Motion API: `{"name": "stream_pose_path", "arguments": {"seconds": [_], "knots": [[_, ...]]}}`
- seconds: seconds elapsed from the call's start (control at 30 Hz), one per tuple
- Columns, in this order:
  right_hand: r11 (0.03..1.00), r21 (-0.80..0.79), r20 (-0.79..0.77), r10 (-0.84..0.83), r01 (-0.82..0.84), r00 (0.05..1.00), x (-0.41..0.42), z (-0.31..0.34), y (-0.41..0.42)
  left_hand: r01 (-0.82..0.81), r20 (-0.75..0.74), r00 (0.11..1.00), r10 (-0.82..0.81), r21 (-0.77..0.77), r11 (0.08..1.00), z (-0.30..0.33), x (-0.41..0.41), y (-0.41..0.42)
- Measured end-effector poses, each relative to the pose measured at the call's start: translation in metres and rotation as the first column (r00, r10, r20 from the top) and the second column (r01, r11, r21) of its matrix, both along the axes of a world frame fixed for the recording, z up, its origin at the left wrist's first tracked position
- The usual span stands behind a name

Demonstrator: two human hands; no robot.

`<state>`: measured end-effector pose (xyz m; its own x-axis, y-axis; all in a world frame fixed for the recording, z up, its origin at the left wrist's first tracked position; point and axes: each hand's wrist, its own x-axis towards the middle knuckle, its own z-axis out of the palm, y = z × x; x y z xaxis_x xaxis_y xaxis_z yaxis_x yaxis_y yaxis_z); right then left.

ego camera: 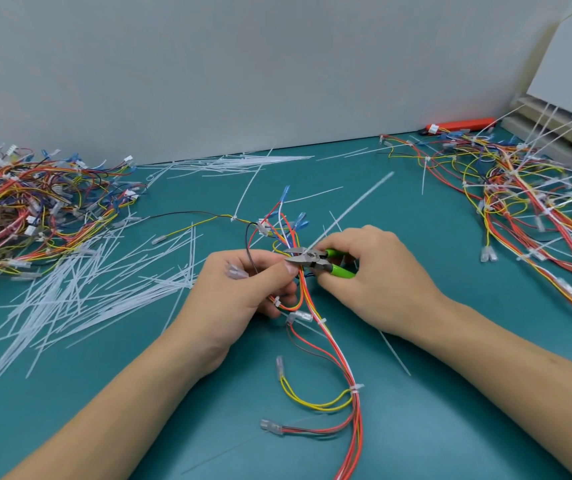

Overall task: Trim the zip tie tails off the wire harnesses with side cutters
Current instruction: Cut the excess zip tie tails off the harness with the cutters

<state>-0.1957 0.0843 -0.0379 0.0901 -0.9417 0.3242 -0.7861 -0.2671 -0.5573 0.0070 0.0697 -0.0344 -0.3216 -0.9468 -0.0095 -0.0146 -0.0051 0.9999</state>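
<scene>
At the table's middle my left hand [243,289] grips a wire harness [341,368] of red, orange, yellow and white wires with clear terminals. My right hand [371,275] holds green-handled side cutters [315,261], jaws pointing left and set at the harness just beside my left thumb. A long white zip tie tail [357,202] rises up and to the right from the spot at the jaws. The harness trails toward me over the green mat [450,393], with small zip tie heads along it.
A heap of harnesses [25,209] lies at the left, another with long uncut tails [519,192] at the right. Cut white tails [80,292] litter the mat left of my hands and near the wall [229,164]. An orange tool [464,124] lies at the back right.
</scene>
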Motion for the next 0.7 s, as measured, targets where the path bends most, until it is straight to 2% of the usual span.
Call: {"name": "stream_pose_path", "arguments": {"seconds": [0.3, 0.57, 0.7], "knots": [[0.998, 0.033, -0.065, -0.046, 0.048, 0.997, 0.0014, -0.0042, -0.0003, -0.028, -0.007, 1.000, 0.028, 0.023, 0.999, 0.0018, -0.0008, 0.0011], [0.992, -0.063, 0.119, -0.103, 0.111, 0.988, 0.0004, -0.0011, 0.0000, -0.042, -0.038, 0.998, 0.044, 0.039, 0.998, 0.0046, -0.0004, 0.0026], [0.998, -0.031, 0.040, -0.059, 0.060, 0.997, 0.0009, -0.0023, 0.0003, -0.037, -0.030, 0.999, 0.038, 0.038, 0.999, 0.0028, 0.0001, 0.0014]]}}
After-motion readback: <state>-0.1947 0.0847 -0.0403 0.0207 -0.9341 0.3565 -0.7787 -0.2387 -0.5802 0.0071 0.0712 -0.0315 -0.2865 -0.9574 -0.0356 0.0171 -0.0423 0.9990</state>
